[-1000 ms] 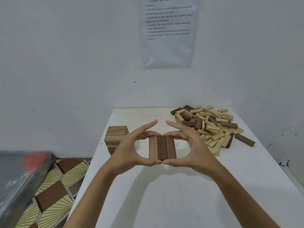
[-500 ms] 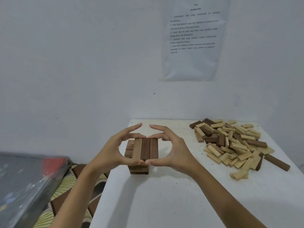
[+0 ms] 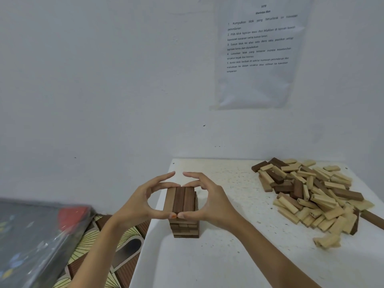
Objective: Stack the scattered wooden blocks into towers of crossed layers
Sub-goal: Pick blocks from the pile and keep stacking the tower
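- From my feed, a plain white wall fills the upper half of the head view.
- Below it a white, speckled table runs from the middle to the lower right.
- A dark plastic-wrapped bundle with a red patch lies blurred at the lower left, over a patterned floor in brown and yellow.
- A printed sheet hangs on the wall, above the table's far side.
- The loose pile of pale and dark wooden blocks sprawls on the table's far right, well apart from the hands.
- My view shows the left hand and right hand facing each other, thumb tips meeting at the near end and fingers curved over the far end, together gripping one layer.
- The tower stands by the table's left edge, directly under the hands, its layers crossed.
- The three-block layer, one pale and two dark side by side, sits level at the tower's top; I cannot tell whether it rests there or hangs just above.
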`<state>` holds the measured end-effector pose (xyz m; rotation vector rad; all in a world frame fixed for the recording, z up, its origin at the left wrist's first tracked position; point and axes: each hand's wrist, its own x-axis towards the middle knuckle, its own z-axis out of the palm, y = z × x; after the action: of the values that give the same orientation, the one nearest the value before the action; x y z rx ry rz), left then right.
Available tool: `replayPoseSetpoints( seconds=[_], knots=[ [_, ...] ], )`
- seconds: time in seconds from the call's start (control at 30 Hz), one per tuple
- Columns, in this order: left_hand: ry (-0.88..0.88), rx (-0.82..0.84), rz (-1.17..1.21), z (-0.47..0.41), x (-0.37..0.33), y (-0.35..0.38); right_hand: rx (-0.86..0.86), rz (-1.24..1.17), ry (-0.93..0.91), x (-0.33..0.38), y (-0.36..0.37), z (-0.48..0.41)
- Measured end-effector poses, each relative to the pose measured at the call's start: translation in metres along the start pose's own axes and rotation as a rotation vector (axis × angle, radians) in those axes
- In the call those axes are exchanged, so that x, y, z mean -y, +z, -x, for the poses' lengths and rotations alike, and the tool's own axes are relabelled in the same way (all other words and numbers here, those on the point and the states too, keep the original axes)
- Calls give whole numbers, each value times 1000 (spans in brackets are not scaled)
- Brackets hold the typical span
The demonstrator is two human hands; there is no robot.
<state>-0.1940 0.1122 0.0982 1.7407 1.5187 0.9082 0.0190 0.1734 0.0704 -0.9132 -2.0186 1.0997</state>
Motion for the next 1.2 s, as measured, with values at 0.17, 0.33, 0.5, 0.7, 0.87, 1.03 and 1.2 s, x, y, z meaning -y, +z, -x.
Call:
replayPoseSetpoints(
  seconds=[0.17,0.33,0.5,0.7,0.87,1.03,1.2],
  knots=[
    [-22,12,15,-4,6,4,-4,16,28,-9,3,-1],
    [-29,22,18,-6,9,6,-5,26,42,-12,3,-2],
    [-43,48,14,-6,11,6,-1,36,43,-15,4,-2],
    [-53,136,-11,-8,13,4,26,39,56,-17,7,0],
    [-51,169,-40,-10,16,3,50,44,73,-17,6,-1],
    [-63,159,-47,-13,19,4,65,78,66,-16,6,-3],
    [-51,166,-53,-17,21,3,63,74,69,-16,7,-4]
  ],
)
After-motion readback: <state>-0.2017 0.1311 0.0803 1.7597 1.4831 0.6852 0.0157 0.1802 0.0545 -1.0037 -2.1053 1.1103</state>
